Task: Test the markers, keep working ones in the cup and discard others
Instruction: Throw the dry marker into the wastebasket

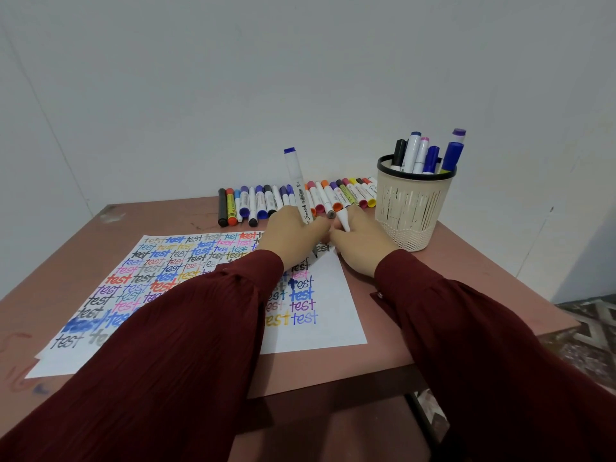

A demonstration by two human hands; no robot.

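Observation:
My left hand (290, 236) grips a white marker with a blue end cap (297, 183), held upright over the top of the paper (328, 305). My right hand (358, 243) holds a white cap (343, 220) right beside the marker's lower end, fingertips of both hands meeting. The marker's tip is hidden behind my fingers. The paper is covered with "test" written in many colours. A beige mesh cup (411, 208) with several markers stands to the right of my right hand. A row of several markers (263, 203) lies along the wall behind my hands.
The brown table (416, 331) ends close on the right and front; patterned floor (590, 331) shows beyond its right edge. A white wall stands directly behind the marker row. My dark red sleeves cover much of the paper.

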